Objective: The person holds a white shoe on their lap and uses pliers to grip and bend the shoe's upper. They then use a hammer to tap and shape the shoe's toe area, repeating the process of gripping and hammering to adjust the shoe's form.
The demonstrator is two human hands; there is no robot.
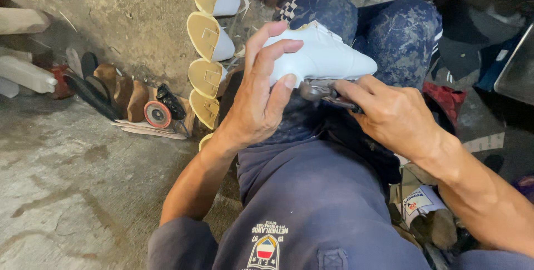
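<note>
My left hand (258,95) grips a white shoe upper on its last (325,56), fingers wrapped over the top, thumb at its lower edge. The shoe lies sideways on my lap, toe pointing right. My right hand (392,114) holds metal pliers (322,91), whose jaws meet the shoe's lower edge just under my left thumb. Both hands work above my knees, which are in dark blue stained trousers.
A row of white shoes with tan insoles up (208,36) lies on the concrete floor to the left. Further left sit brown heel blocks (119,95), a small angle grinder with a red disc (161,111) and white lasts (25,72). Scraps and a packet (420,200) lie at right.
</note>
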